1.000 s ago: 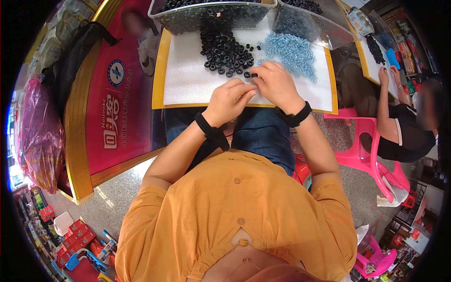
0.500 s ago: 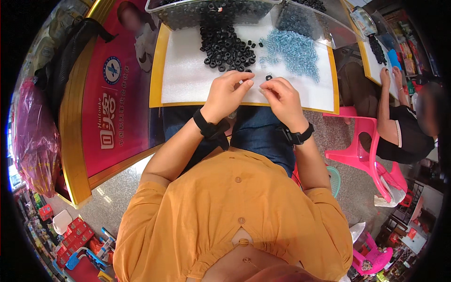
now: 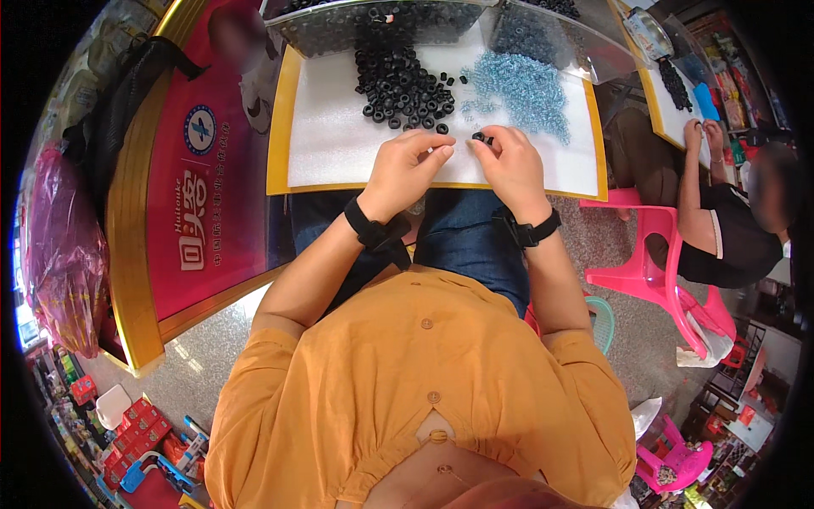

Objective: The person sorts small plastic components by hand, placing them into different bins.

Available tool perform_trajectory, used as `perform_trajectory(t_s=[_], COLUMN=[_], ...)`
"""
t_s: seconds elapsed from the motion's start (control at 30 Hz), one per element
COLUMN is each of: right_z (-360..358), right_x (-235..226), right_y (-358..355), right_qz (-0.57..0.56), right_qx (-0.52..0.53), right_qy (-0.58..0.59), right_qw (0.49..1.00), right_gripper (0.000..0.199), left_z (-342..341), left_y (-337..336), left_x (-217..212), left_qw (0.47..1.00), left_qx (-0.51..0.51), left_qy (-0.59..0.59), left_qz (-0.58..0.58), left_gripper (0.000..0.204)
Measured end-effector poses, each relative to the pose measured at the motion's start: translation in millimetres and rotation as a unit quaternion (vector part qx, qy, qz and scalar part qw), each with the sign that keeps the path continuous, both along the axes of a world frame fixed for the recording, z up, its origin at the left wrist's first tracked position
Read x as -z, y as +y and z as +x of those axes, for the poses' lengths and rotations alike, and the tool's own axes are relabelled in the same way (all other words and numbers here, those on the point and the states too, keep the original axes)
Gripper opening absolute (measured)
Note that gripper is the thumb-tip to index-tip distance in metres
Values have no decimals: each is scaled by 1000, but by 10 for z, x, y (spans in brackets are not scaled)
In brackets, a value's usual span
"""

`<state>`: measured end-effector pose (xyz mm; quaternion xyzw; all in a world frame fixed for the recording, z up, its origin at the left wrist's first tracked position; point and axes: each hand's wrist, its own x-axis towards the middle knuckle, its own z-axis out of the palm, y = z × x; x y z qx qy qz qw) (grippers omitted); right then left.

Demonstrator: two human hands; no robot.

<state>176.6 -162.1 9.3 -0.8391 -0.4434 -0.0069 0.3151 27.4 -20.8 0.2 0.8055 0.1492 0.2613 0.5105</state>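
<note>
Over the near edge of a yellow-rimmed white board (image 3: 339, 157), my left hand (image 3: 403, 170) has thumb and forefinger pinched together; whatever is between them is too small to make out. Facing it, my right hand (image 3: 517, 168) pinches a small black ring-shaped bead (image 3: 479, 136) at its fingertips. One loose black bead (image 3: 442, 129) lies just beyond my left fingertips. Past the hands spreads a heap of black beads (image 3: 398, 81), and to its right a heap of clear light-blue beads (image 3: 526, 93). Each wrist wears a black band.
Clear plastic bins (image 3: 381, 34) of beads stand at the board's far side, with another bin (image 3: 568, 42) on the right. A pink counter panel (image 3: 199, 195) borders the left. On the right, a person (image 3: 733, 220) works at another board beside a pink plastic chair (image 3: 649, 246).
My right hand has moved onto the black bead that lay near its fingertips and now pinches it. My left hand stays pinched, shifted slightly left. The view has shifted a little.
</note>
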Motion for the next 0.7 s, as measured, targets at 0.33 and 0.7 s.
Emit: perform_trajectory(t_s=[0.33, 0.7], right_z=[-140, -267], right_x=[2, 2], right_y=[-137, -139], right_qz=[214, 239], right_qx=[-136, -178], right_qy=[271, 214], right_qw=[928, 930], right_gripper=[25, 30], left_z=[-51, -53], left_y=[-55, -62], left_x=[-93, -202], left_qw=[948, 844], left_qx=[86, 169], left_qy=[38, 5], left_qz=[-304, -508], left_gripper=[26, 33])
